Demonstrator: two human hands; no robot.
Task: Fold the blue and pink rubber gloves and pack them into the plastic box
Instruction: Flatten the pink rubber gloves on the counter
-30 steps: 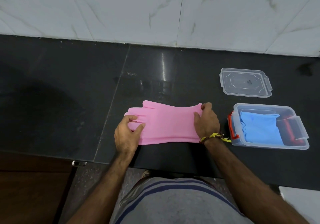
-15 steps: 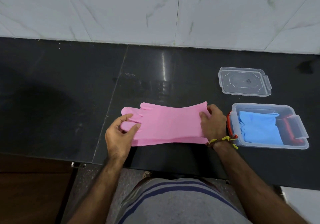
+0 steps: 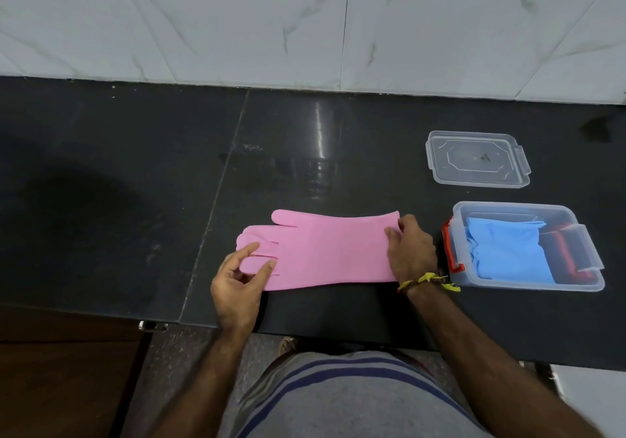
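Flat pink rubber glove lies spread on dark surface between both hands. Left hand pinches its fingertips; right hand grips the cuff. Looks limp, light, grippy: fold from the ends.

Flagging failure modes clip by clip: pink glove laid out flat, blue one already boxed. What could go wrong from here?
1. The pink glove lies close to the counter's front edge; it could slide off during folding.
2. The left hand only pinches the glove's fingers while the right hand holds the cuff, so springy rubber may unfold once released.
3. The blue glove already fills much of the plastic box; a loose pink fold might stop the lid closing.
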